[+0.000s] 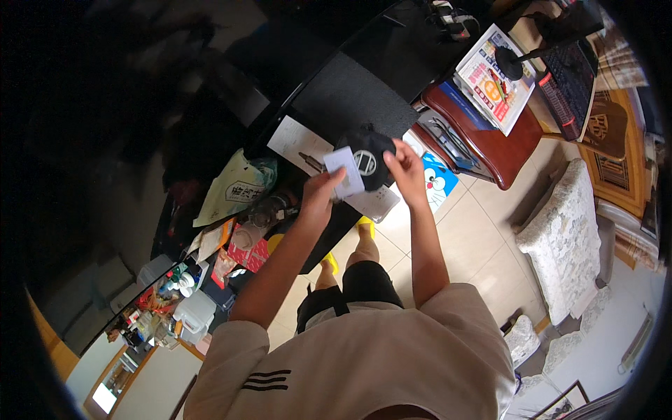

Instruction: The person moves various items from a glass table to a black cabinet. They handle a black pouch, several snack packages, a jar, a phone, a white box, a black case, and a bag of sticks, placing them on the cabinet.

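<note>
My left hand (318, 199) holds a small white card (345, 170) under its thumb, in front of the left part of a round black object (379, 152) that bears a pale round emblem. Around the right edge of that black object are the fingers of my right hand (407, 167); whether it is a cap or a pouch I cannot tell. Beneath lie a written paper sheet (296, 140) with a dark pen-like object (311, 160) on it, and a dark grey mat (357, 97). A second pale sheet (375, 205) shows below my hands.
A pale green printed bag (239, 184), a pink-red patterned item (247, 251) and a clear plastic container (195, 315) stand to the left. At right are a dark red wooden stool or chair (499, 149) with stacked papers, a keyboard (569, 79) and a cloth-covered chair (564, 241).
</note>
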`<state>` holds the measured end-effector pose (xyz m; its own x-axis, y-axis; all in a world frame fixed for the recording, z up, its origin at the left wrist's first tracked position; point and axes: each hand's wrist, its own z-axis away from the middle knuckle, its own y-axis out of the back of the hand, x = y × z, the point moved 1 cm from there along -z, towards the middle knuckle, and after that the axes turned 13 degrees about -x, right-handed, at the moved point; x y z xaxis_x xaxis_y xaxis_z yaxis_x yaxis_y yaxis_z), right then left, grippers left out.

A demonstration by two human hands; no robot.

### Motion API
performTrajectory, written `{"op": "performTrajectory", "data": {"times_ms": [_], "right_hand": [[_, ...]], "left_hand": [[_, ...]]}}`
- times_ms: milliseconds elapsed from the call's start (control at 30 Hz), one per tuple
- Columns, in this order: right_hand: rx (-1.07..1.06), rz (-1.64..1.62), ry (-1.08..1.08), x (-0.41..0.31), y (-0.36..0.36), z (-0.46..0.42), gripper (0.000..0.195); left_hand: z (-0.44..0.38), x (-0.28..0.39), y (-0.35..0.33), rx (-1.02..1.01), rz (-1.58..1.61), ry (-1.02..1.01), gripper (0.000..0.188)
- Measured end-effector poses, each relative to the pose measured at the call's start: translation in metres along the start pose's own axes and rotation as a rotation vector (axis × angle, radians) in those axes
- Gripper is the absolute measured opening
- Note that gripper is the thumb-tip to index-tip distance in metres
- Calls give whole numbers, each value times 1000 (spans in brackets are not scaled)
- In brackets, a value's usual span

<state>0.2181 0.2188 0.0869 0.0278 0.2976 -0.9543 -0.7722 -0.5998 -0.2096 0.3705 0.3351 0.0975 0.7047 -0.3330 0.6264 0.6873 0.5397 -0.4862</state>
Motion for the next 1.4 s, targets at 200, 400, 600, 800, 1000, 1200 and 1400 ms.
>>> {"op": "performTrajectory", "data": {"times_ms": [200, 400, 600, 800, 1000, 1200, 1400], "right_hand": [[216, -158, -28, 57, 23, -113, 23], [320, 400, -5, 141, 24, -162, 57], [-402, -139, -234, 46, -33, -20, 27], [-184, -172, -326, 55, -13, 12, 13], [-140, -127, -300, 53, 13, -27, 13], [-153, 36, -233, 141, 48, -114, 11], [-199, 749, -326, 159, 59, -135, 49]], "left_hand": [[-37, 20, 12, 141, 86, -140, 21], [-25, 16, 34, 143, 41, -103, 25], [-15, -11, 40, 162, -200, -107, 27], [-30, -15, -13, 80, -508, -30, 29], [-60, -10, -30, 147, -394, -57, 27], [-61, -10, 1, 239, -186, -153, 20], [-27, -31, 37, 65, 4, -32, 27]]}}
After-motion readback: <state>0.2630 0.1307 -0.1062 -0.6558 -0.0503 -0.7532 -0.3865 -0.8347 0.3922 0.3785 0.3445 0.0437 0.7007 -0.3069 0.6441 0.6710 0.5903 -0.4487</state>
